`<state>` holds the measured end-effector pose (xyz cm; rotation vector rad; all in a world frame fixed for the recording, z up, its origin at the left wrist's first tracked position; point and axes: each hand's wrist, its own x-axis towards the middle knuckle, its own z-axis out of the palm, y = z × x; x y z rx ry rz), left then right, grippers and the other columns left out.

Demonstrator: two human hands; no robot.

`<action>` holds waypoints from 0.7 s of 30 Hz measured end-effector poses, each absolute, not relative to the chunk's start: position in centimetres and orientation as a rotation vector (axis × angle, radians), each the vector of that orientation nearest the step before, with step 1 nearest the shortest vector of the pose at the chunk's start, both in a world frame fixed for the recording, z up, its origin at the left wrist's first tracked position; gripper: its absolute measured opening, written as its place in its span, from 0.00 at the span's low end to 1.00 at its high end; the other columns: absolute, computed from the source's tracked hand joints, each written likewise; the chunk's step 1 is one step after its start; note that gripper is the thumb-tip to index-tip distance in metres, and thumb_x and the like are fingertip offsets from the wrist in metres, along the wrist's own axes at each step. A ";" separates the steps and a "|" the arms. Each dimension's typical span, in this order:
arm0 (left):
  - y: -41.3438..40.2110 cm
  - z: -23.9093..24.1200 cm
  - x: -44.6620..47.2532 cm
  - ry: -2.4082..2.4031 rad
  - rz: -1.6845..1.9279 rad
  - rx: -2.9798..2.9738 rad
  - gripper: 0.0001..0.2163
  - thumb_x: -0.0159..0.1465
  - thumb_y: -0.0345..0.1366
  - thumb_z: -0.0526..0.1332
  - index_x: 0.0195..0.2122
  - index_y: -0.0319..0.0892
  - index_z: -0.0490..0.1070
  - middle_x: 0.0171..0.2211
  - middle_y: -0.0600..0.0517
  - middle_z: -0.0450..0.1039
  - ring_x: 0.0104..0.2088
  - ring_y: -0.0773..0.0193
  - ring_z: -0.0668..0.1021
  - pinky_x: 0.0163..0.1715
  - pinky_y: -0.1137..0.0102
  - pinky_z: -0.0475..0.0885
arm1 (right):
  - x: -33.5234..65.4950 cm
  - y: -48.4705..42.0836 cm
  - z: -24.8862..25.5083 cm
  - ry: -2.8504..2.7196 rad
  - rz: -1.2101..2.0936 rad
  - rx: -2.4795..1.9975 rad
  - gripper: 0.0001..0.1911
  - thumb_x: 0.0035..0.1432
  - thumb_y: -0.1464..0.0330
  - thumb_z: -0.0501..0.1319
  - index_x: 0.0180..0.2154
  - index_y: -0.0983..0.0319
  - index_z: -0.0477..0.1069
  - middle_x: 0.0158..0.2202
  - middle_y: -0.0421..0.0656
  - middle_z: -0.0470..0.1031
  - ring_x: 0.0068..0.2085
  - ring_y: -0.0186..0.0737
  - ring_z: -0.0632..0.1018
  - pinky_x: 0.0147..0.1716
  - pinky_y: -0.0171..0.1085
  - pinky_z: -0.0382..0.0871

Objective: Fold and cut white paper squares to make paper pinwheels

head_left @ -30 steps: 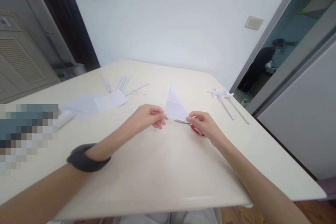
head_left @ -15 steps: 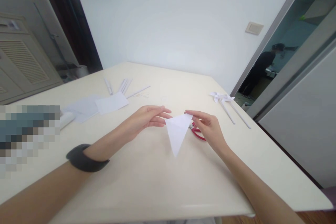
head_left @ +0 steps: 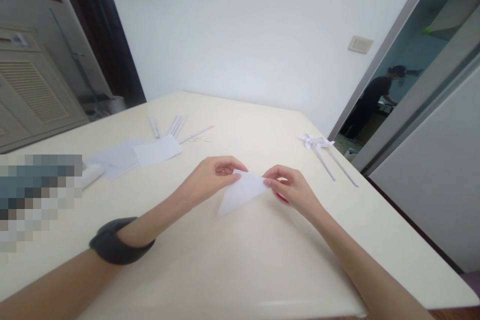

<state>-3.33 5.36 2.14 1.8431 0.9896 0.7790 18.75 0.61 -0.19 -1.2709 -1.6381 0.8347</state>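
A white paper folded into a triangle (head_left: 240,192) lies low over the cream table (head_left: 225,260), its long point aimed toward me and to the left. My left hand (head_left: 212,177) pinches its upper left corner between thumb and forefinger. My right hand (head_left: 290,187) pinches the upper right corner. Red-handled scissors (head_left: 282,198) lie under my right hand, mostly hidden. A dark band (head_left: 116,246) sits on my left wrist.
White paper sheets (head_left: 142,154) and several rolled paper sticks (head_left: 176,125) lie at the left back. Two paper pinwheels on sticks (head_left: 318,144) lie at the right. A pixelated block (head_left: 37,195) covers the left edge. Another person (head_left: 369,102) stands beyond the doorway.
The triangle was upright with its tip away from me, then flipped down toward me. Now it lies flatter, tip swung left, and both hands have closed on its corners.
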 end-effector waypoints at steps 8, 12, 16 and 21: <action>5.3 1.5 -3.2 0.955 0.920 1.807 0.09 0.59 0.38 0.63 0.41 0.45 0.74 0.40 0.53 0.76 0.40 0.63 0.77 0.43 0.69 0.70 | 18.4 0.2 -0.1 -1.657 0.879 -1.271 0.04 0.56 0.67 0.63 0.30 0.60 0.72 0.28 0.38 0.71 0.28 0.34 0.70 0.27 0.33 0.62; 5.2 1.6 -3.1 0.934 0.914 1.773 0.09 0.58 0.37 0.65 0.40 0.44 0.73 0.38 0.53 0.76 0.39 0.64 0.78 0.42 0.70 0.70 | 18.1 0.4 -0.2 -1.662 0.889 -1.263 0.06 0.56 0.66 0.63 0.29 0.60 0.72 0.28 0.39 0.72 0.30 0.36 0.71 0.30 0.35 0.64; 5.1 1.7 -3.0 0.934 0.886 1.744 0.08 0.57 0.36 0.66 0.38 0.43 0.73 0.37 0.53 0.76 0.39 0.63 0.78 0.42 0.71 0.71 | 18.1 0.6 -0.4 -1.639 0.883 -1.266 0.06 0.55 0.67 0.64 0.27 0.60 0.72 0.27 0.38 0.72 0.29 0.36 0.71 0.30 0.36 0.64; 5.0 1.9 -3.0 0.955 0.815 1.712 0.11 0.58 0.40 0.64 0.41 0.43 0.73 0.39 0.52 0.76 0.40 0.61 0.78 0.42 0.70 0.70 | 18.2 0.5 -0.4 -1.595 0.875 -1.280 0.07 0.54 0.67 0.64 0.26 0.60 0.71 0.26 0.37 0.71 0.29 0.35 0.70 0.29 0.35 0.62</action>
